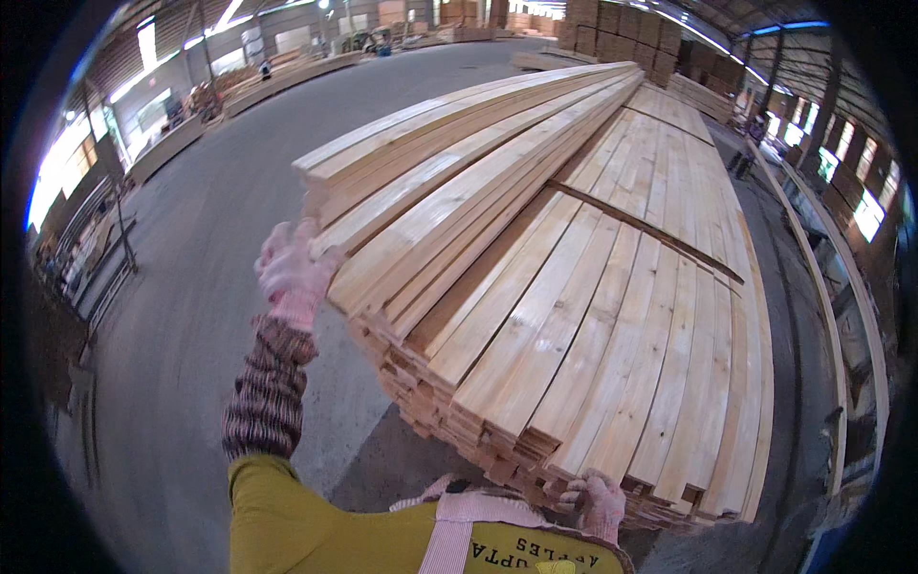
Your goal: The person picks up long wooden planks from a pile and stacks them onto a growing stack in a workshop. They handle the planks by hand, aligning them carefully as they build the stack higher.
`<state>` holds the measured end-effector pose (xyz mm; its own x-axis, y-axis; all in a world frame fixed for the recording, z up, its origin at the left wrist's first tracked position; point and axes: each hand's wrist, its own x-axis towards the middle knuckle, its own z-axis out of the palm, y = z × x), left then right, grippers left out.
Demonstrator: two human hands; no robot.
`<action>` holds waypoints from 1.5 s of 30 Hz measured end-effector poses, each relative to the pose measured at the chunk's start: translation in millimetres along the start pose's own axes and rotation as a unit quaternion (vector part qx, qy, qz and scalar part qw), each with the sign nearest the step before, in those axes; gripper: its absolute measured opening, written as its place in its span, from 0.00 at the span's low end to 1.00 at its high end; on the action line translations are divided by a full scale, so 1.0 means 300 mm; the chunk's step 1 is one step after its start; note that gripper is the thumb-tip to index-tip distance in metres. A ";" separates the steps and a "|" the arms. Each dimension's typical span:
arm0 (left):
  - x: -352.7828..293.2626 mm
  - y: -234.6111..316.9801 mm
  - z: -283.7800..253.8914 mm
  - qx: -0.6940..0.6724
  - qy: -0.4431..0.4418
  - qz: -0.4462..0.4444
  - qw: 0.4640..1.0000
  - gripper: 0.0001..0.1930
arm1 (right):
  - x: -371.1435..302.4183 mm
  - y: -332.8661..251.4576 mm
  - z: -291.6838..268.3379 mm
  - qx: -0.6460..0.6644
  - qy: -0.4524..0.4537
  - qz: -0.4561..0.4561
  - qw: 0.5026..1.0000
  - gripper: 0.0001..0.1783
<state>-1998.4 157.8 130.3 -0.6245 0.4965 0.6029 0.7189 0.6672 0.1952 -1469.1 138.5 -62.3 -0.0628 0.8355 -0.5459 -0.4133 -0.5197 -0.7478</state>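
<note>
A long stack of pale wooden boards [612, 325] stretches away in front of me, its uneven ends facing me. On its left side several boards [449, 191] lie raised above the top layer and fan out toward me. My left hand [298, 266], in a pink glove, is at the near ends of these raised boards, its fingers bent and its thumb against the wood. Down at the near edge, my right hand [597, 501], gloved alike, has its fingers curled over the board ends. The undersides of both hands' grips are hidden.
A thin dark strip [650, 230] crosses the top layer, with another farther off. Grey concrete floor [191, 277] runs along the left. Long rails [813, 277] stand at the right. Tall lumber stacks [622, 38] rise at the back, and machinery and timber line the far left.
</note>
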 end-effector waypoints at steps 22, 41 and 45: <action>-1.476 1.515 -0.550 -0.382 -0.369 0.524 0.666 0.31 | -0.695 -0.067 -1.186 0.181 0.280 -0.020 0.943 0.22; -1.943 1.990 -0.471 -0.233 -0.269 0.555 0.752 0.36 | -0.736 -0.524 -1.918 0.142 0.311 -0.167 0.925 0.22; -1.972 2.014 -0.449 -0.226 -0.239 0.553 0.765 0.37 | -0.664 -0.708 -2.085 0.099 0.289 -0.172 0.936 0.22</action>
<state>-1153.5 192.4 -4.1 0.4803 0.8372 0.2616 0.8531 -0.5152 0.0823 -800.6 -29.5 -31.1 0.5842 0.6808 -0.4418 -0.4821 -0.1469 -0.8637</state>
